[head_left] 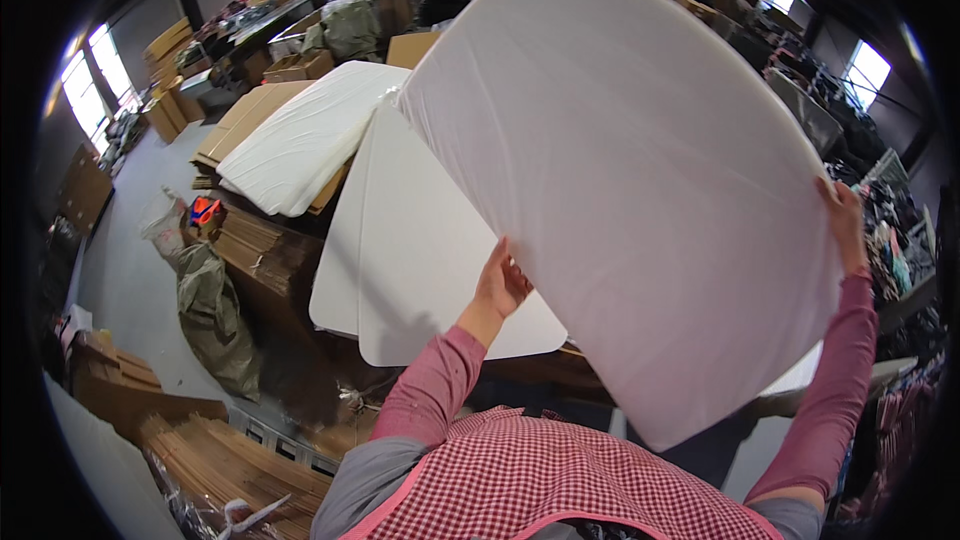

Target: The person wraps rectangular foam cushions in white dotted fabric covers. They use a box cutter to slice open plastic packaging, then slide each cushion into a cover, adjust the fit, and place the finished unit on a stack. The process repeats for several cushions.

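A large white rounded-corner panel (640,180) in a thin, slightly wrinkled covering is held up at a tilt in front of me. My left hand (503,282) grips its left edge, with the thumb toward the edge and the fingers curled, partly hidden. On the right edge, my right hand (846,220) is closed around the rim, its fingertips out of sight behind the panel. Beneath and to the left lie flat white boards (400,240), fanned over one another. Beyond them, a white wrapped panel (300,135) rests on a cardboard stack.
Flattened cardboard (255,255) is stacked left of the boards, beside a green sack (212,320) on the grey floor (125,240). More cardboard (235,465) lies at lower left. Piled goods (890,230) crowd the right side. Cardboard boxes (300,65) stand farther back.
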`<state>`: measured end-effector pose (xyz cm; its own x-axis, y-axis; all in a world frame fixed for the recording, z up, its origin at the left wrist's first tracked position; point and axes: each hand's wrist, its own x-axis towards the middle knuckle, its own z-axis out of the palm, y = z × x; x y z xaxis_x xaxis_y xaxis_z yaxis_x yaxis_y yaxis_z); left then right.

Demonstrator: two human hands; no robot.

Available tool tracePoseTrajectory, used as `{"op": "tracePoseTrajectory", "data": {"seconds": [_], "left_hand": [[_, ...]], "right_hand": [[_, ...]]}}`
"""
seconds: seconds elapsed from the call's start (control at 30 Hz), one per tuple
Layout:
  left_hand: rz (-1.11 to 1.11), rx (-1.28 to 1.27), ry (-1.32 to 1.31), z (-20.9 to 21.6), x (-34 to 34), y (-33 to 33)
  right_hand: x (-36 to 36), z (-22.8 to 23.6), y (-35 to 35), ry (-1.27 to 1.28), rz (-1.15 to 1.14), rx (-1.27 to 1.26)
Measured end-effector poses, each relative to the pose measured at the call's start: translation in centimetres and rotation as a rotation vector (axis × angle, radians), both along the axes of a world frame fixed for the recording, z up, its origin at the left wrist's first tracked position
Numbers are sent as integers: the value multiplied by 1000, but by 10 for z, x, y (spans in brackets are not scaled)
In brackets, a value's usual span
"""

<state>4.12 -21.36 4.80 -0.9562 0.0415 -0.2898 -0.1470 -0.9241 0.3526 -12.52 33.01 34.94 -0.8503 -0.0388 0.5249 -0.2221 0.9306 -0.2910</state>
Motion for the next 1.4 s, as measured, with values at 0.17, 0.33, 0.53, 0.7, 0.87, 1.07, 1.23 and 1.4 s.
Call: {"op": "tracePoseTrajectory", "data": {"seconds": [0.17, 0.33, 0.53, 0.7, 0.87, 1.07, 1.23, 1.4], "left_hand": [[-360, -85, 191, 25, -9, 79], [-835, -37, -21, 23, 72, 197], [-1261, -1380, 763, -17, 41, 182], [-512, -2439, 1129, -89, 5, 115], [-913, -2386, 882, -105, 21, 65], [-182, -2223, 1037, -93, -4, 103], [-563, -2236, 876, -123, -70, 154], [-593, -1639, 144, -108, -124, 151]], "right_hand": [[149, 83, 132, -751, 10, -65], [198, 56, 171, -604, -106, -506], [286, -122, 236, -460, -672, -440], [372, -158, 272, -500, -923, -643], [419, -179, 267, -485, -946, -795], [436, -193, 240, -430, -885, -924], [424, -196, 230, -522, -946, -930], [410, -209, 209, -508, -902, -891]]}}
